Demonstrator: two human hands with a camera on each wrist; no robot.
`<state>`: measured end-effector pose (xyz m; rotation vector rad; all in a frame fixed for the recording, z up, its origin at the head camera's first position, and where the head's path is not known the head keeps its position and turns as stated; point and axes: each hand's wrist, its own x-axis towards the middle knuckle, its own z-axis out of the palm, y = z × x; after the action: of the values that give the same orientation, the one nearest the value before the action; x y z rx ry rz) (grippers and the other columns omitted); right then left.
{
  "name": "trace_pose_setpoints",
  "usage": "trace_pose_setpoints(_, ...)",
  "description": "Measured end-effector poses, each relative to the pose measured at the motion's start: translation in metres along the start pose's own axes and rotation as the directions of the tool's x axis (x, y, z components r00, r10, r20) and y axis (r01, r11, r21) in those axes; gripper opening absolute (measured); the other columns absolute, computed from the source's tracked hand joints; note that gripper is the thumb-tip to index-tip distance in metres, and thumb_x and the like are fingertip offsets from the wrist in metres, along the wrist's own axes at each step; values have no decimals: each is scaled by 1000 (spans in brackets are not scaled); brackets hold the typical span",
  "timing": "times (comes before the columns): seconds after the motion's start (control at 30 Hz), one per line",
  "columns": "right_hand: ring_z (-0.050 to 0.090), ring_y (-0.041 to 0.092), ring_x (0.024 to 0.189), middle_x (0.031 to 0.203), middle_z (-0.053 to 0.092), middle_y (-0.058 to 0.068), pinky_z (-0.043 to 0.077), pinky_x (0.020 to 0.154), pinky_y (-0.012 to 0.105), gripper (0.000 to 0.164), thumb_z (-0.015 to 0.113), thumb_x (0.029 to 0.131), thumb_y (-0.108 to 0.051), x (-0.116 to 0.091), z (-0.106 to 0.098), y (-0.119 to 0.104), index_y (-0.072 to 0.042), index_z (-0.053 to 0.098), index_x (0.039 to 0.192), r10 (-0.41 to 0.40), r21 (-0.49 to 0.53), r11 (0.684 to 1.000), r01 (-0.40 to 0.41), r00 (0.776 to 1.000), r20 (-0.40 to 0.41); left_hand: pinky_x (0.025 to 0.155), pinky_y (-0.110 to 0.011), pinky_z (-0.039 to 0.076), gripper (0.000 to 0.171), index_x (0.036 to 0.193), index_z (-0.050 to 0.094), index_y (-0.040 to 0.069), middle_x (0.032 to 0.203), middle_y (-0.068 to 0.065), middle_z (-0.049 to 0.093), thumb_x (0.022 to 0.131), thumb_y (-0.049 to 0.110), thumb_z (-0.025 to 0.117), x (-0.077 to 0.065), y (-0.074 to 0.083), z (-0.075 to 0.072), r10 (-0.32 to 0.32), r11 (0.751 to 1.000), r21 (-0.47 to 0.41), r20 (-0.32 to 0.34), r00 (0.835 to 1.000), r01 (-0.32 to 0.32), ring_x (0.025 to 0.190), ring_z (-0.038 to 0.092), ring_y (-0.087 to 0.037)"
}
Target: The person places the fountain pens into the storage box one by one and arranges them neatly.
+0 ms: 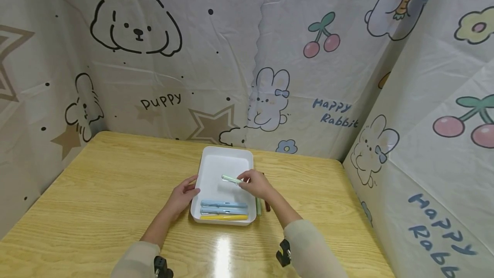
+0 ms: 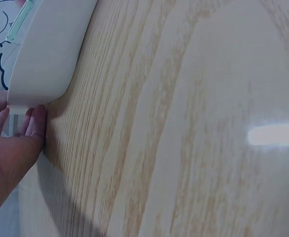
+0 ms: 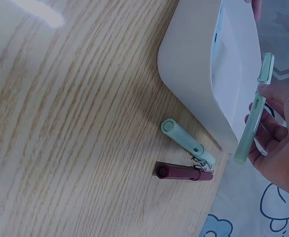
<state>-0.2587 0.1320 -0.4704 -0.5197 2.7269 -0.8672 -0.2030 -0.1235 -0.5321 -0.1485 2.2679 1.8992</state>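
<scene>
A white tray (image 1: 221, 158) lies on the table, with two light blue pens (image 1: 224, 207) and a yellow pen (image 1: 224, 217) side by side at its near end. My left hand (image 1: 183, 196) holds the tray's left wall, thumb at the rim and fingers outside. Above the tray's right half, my right hand (image 1: 254, 182) pinches a light green pen (image 3: 253, 123) between thumb and fingers. Outside the right wall, another light green pen (image 3: 186, 140) and a dark red pen (image 3: 184, 172) lie on the table; the right forearm partly covers them in the head view.
The wooden table (image 1: 127, 175) extends around the tray. A printed cloth (image 1: 216, 63) hangs behind it and along both sides. A bright reflection shows on the tabletop near the front.
</scene>
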Motion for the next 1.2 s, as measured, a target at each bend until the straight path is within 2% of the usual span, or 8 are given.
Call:
trace_pose_setpoints(0.47,50,13,75,88,61,4,44,60,23,18,64,87,-16,2,1,-11,-9,70,103,-31,-21,999,31,999,25,100,-42,45,52,145,35,14,135,-25,45,95,13,52,3,-1,1,-8,1000,4,-9,1000,8,122,48,-34)
trace_pose_setpoints(0.73,50,12,75,88,61,2,43,61,23,18,63,87,-17,3,10,-13,-11,71,102,-55,-38,998,56,998,43,99,-42,45,52,145,34,16,136,-24,44,96,15,52,2,-2,1,-24,1000,10,-5,1000,24,122,47,-34)
trace_pose_setpoints(1.2,50,11,76,87,60,1,43,64,23,17,63,88,-18,4,20,-20,-11,70,102,-57,-39,997,60,995,78,100,-43,44,52,145,35,15,135,-24,45,96,15,52,3,-2,1,-18,1000,13,-7,1000,18,122,48,-34)
